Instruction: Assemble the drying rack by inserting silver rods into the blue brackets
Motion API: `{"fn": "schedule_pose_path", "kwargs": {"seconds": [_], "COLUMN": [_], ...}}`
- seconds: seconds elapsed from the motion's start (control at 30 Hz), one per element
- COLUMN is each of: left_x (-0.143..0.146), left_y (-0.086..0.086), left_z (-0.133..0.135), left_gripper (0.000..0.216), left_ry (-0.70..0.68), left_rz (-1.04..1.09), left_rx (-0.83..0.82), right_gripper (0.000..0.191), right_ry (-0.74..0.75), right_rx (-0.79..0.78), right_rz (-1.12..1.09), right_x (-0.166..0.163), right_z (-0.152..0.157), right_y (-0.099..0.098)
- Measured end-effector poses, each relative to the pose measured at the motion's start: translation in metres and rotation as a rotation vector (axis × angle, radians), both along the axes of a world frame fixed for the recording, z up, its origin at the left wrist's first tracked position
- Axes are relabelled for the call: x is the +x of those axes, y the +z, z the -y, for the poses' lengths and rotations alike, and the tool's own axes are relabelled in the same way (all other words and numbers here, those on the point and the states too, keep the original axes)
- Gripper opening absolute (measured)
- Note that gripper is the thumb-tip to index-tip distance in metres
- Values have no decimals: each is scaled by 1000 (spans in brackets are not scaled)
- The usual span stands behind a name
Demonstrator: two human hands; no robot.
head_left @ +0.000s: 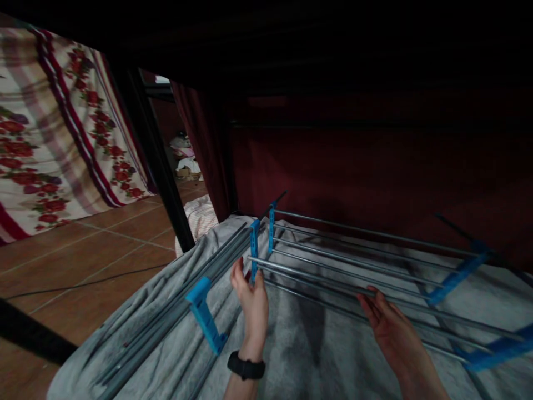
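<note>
A rack of thin metal rods [325, 279] and blue plastic brackets lies on a grey blanket. My left hand [252, 303], wearing a black wristband [246, 366], is at a blue bracket [254, 241] on the rack's left side. Its thumb and fingers are apart, with the bracket's lower part between them; firm contact cannot be made out. One rod's end pokes out past this bracket, just above the thumb. My right hand [389, 325] has its fingers closed on a metal rod [425, 312] farther right. Behind stands another blue bracket [271, 230] with rods through it.
Left of the rack lie a loose blue bracket [205, 316] and several grey tubes [154, 328] on the blanket [316, 355]. Right-hand brackets [458, 278] are tilted. A dark post [160, 161] and dark overhead frame enclose the space. Beyond are a tiled floor [104, 250] and floral cloth [62, 139].
</note>
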State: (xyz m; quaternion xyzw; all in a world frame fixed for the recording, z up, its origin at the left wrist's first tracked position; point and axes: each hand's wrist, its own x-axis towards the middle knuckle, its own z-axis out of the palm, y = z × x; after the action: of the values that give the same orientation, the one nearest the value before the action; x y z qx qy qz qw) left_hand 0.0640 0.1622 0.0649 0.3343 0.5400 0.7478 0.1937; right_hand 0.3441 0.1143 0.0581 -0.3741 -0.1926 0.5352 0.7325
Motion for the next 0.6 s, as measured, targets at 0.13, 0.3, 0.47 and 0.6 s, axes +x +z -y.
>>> {"fn": "schedule_pose_path", "kwargs": {"seconds": [0.13, 0.3, 0.47, 0.6], "left_x": [-9, -4, -7, -11], "left_y": [3, 20, 25, 23], "left_z": [-5, 0, -3, -8], "left_gripper": [51, 47, 46, 51], "left_ry": [-340, -485, -498, -487], "left_rz": [444, 647, 735, 695], "left_rx": [15, 84, 92, 84], "right_gripper": [27, 24, 27, 38], "right_ry": [3, 7, 7, 123], "right_rx": [-11, -26, -81, -136], "right_rz": [17, 53, 99, 142], "right_x": [3, 7, 8, 8], "right_z": [-1, -2, -1, 6], "right_y": [-2, -7, -7, -2]}}
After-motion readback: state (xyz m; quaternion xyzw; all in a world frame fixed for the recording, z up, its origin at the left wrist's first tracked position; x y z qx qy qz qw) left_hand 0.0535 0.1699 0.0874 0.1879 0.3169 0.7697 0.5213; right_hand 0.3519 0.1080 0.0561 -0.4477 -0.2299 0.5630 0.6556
